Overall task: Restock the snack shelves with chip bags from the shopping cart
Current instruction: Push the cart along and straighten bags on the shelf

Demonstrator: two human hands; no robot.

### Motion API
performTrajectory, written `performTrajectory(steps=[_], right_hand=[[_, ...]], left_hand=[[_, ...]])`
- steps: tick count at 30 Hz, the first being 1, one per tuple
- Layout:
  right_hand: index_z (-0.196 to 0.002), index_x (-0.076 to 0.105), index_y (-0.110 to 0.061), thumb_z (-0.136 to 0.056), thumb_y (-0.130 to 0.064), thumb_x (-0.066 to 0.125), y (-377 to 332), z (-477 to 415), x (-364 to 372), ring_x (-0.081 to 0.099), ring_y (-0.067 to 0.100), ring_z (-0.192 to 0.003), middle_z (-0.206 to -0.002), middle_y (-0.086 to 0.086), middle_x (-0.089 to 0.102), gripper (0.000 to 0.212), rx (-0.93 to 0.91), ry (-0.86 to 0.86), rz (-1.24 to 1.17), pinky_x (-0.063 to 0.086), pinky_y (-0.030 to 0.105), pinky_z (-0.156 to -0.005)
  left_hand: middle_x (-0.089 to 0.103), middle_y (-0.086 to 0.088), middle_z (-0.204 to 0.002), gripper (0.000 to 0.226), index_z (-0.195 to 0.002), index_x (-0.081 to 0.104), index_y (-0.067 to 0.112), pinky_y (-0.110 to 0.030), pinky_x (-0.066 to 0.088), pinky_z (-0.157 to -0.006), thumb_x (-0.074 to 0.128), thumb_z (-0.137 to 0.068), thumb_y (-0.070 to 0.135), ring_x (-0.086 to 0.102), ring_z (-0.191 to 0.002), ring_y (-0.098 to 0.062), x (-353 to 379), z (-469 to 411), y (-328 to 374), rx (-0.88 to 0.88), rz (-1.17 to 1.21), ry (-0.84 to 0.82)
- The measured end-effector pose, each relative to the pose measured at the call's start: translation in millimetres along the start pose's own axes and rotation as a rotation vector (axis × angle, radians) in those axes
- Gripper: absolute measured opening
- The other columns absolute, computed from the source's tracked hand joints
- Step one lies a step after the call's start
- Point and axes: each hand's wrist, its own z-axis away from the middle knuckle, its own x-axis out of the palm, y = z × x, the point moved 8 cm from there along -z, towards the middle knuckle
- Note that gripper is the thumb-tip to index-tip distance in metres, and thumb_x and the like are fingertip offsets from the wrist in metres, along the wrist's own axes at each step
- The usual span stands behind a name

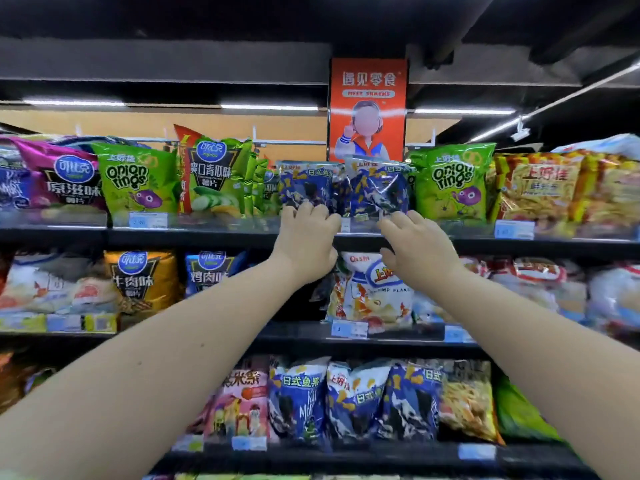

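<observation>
Top shelf (207, 237), just right of the cucumber chips (211, 178): my left hand (306, 237) is curling its fingers around the bottom edge of the left blue bag (304, 185). The right blue bag (379, 188) is standing beside it, touching. My right hand (419, 244) is touching its bottom with straightish fingers, next to the onion rings (450, 181).

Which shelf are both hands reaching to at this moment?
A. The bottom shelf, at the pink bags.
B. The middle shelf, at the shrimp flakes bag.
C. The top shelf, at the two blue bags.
C: the left hand and right hand both meet the lower edges of the blue bags on the top shelf.
</observation>
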Motion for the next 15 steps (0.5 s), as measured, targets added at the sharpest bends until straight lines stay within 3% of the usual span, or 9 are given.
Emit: performTrajectory(steps=[7, 11, 15], right_hand=[[-0.128, 0.047, -0.013, -0.087, -0.026, 0.06, -26, 126, 5, 0.052, 0.033, -0.107, -0.119, 0.01, 0.055, 0.045, 0.106, -0.247, 0.114, 0.041, 0.041, -0.083], [-0.115, 0.053, -0.012, -0.085, -0.02, 0.062, -34, 221, 0, 0.054, 0.033, -0.101, -0.11, 0.01, 0.058, 0.033, 0.105, -0.422, 0.214, 0.038, 0.039, -0.075], [-0.111, 0.056, -0.01, -0.081, -0.02, 0.064, -11, 323, -21, 0.055, 0.034, -0.101, -0.105, 0.012, 0.058, 0.033, 0.264, -0.574, 0.228, 0.041, 0.041, -0.074]], left_hand=[[0.056, -0.003, -0.118, 0.039, -0.117, 0.053, 0.021, -0.041, 0.035, -0.086, 0.057, -0.081, 0.036, 0.049, -0.107, -0.028, 9, 109, 88, 0.069, 0.126, -0.107], [0.052, -0.008, -0.125, 0.04, -0.122, 0.05, 0.019, -0.048, 0.035, -0.095, 0.057, -0.085, 0.033, 0.046, -0.113, -0.031, 6, 157, 152, 0.166, 0.215, -0.191], [0.05, -0.011, -0.123, 0.042, -0.124, 0.048, 0.016, -0.049, 0.035, -0.096, 0.059, -0.087, 0.033, 0.045, -0.115, -0.033, -12, 191, 240, 0.302, 0.303, -0.237]])
